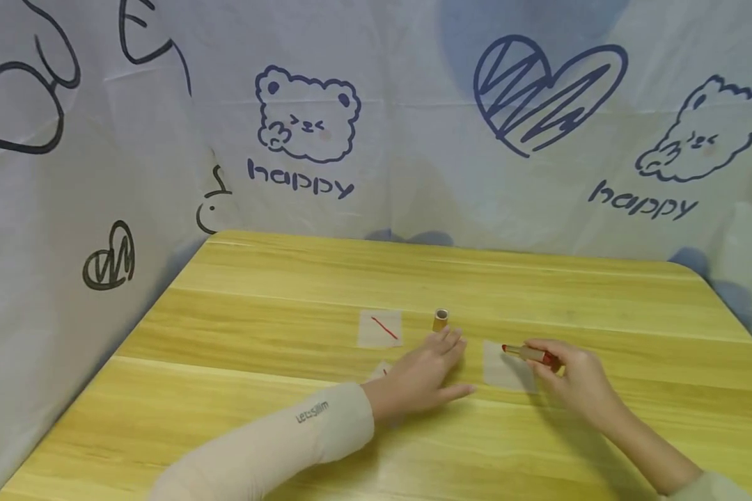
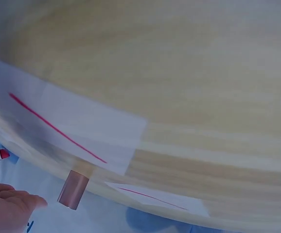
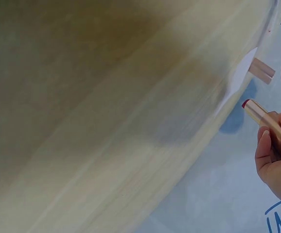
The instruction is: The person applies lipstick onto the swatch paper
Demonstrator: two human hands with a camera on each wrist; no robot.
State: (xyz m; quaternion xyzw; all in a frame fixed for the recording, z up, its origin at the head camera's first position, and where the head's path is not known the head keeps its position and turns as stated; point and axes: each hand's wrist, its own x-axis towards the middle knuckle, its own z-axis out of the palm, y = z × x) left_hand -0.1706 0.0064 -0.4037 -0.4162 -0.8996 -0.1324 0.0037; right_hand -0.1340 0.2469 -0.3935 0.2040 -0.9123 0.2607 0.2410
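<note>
My right hand (image 1: 579,379) pinches an uncapped lipstick (image 1: 529,354) with a gold tube and red base. Its red tip points left, over the upper part of a plain white paper square (image 1: 504,372); whether it touches the paper I cannot tell. My left hand (image 1: 423,376) is spread with straight fingers left of that square, holding nothing. Just beyond its fingertips stands the gold lipstick cap (image 1: 441,320), upright with its hollow end up. In the right wrist view, thumb and fingers grip the lipstick (image 3: 264,121) around its tube.
A white square with a red diagonal line (image 1: 376,336) lies left of the cap. Nearer, another red-lined square (image 2: 82,126) is mostly hidden under my left forearm in the head view. White cloth (image 1: 388,139) with drawn bears and hearts hangs behind the wooden table (image 1: 276,299).
</note>
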